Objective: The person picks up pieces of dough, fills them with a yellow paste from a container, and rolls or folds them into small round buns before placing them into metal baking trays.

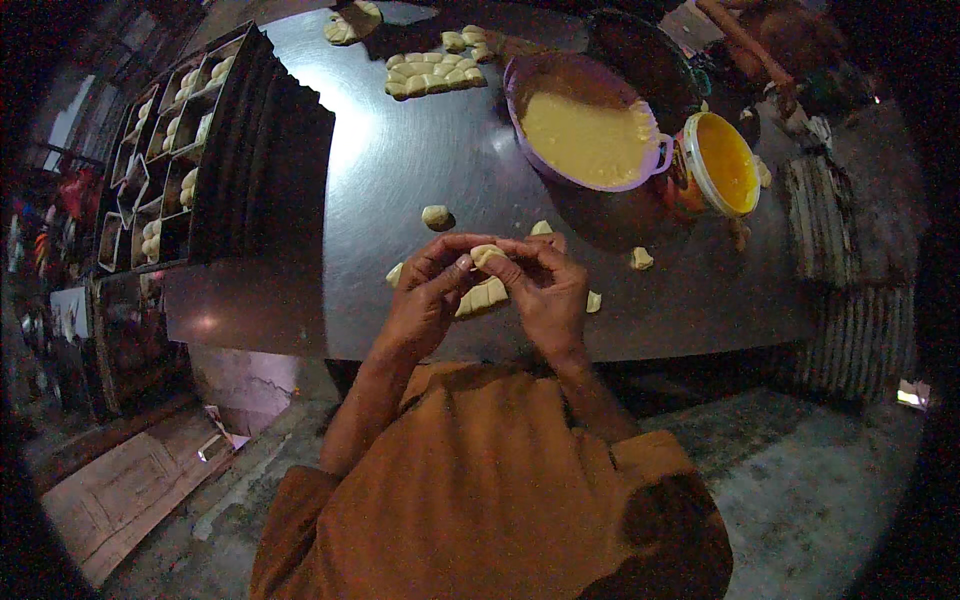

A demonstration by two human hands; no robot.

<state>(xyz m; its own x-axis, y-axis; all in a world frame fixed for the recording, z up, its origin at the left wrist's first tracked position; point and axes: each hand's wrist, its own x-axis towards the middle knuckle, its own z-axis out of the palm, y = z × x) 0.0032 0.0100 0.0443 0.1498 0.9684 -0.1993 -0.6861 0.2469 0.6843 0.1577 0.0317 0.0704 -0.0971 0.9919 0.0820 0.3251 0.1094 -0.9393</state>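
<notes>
One small dough piece (487, 256) sits mid-frame on my feed, pinched between bent fingers and thumbs of the left hand (425, 300) and right hand (548, 303), likely to steady it from both sides. The purple basin (575, 73) of yellow paste (580, 132) stands upper right of centre, presumably for easy reach.

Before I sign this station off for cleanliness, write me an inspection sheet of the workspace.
Surface: shiny metal table with loose dough pieces.
Job's things: dough piece in hand; segmented dough slab, partly hidden; purple basin of pale yellow mixture.
Clutter: open bucket, yellow inside, beside the basin.
Hands: left hand and right hand both pinch the dough piece.
Cables: nothing seen.
Surroundings: dark moulds holding dough at left; corrugated sheet at right.
</notes>
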